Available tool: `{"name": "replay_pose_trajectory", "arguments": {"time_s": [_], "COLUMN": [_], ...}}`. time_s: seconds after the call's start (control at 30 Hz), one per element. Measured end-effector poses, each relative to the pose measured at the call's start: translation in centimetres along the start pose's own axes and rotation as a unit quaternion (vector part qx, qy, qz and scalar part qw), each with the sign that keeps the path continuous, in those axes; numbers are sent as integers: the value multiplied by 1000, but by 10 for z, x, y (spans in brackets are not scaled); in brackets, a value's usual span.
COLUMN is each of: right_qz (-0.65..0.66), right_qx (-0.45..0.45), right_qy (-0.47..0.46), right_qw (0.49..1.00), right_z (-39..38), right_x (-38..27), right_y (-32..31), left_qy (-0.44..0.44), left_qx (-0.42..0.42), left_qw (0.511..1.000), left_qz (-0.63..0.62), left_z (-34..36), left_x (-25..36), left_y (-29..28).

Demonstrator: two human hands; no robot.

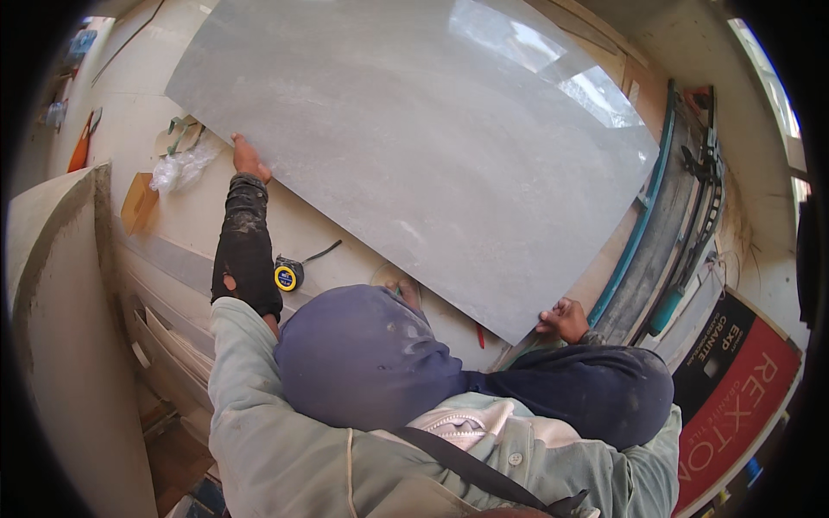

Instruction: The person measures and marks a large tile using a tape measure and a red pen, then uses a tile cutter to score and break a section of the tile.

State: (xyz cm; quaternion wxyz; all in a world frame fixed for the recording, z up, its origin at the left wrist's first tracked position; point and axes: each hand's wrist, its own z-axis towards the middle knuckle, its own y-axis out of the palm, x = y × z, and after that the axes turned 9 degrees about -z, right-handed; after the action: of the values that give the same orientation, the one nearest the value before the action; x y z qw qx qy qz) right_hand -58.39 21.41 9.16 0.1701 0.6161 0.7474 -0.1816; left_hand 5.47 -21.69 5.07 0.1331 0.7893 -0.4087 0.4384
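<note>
A large glossy grey tile (pixel 414 164) fills the upper middle, tilted across the view, with window light reflected on its far side. My left hand (pixel 248 160) is closed on its left near edge, the fingers partly hidden by the tile. At the tile's nearest corner, my right hand (pixel 563 320) pinches the edge between thumb and fingers. A black and yellow tape measure (pixel 289 274) lies on the floor beside my left forearm. Under the tile's near edge, close to my foot (pixel 407 292), the tip of a small red item (pixel 481 335) shows.
A long tile cutter (pixel 643 220) with teal rails runs along the right. Nearer stands a red and black carton (pixel 734 388). On the left are crumpled bubble wrap (pixel 183 166), a brown cardboard piece (pixel 138 203), an orange-handled tool (pixel 81 145) and a pale upright slab (pixel 65 285).
</note>
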Motion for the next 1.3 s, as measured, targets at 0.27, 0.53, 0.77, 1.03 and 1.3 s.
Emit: {"name": "replay_pose_trajectory", "arguments": {"time_s": [0.27, 0.53, 0.77, 1.03, 1.3], "right_qz": [-57, -409, -530, -538, -556], "right_qx": [-33, -237, -326, -323, -280], "right_qy": [-28, -116, -286, -448, -678], "right_qw": [997, 873, 728, 637, 391], "right_z": [5, 12, -19, -19, 4], "right_x": [-3, -50, -217, -229, -93], "right_y": [-16, -49, -46, 55, 89], "left_qy": [29, -44, 90, 218, 254], "left_qx": [30, 1, -73, -181, -249], "left_qw": [969, 904, 812, 717, 665], "left_qz": [243, 426, 572, 637, 657], "left_z": [-64, -180, -286, -243, -188], "left_x": [-6, 17, 128, 66, -93], "left_y": [-51, -162, -129, -92, -171]}}
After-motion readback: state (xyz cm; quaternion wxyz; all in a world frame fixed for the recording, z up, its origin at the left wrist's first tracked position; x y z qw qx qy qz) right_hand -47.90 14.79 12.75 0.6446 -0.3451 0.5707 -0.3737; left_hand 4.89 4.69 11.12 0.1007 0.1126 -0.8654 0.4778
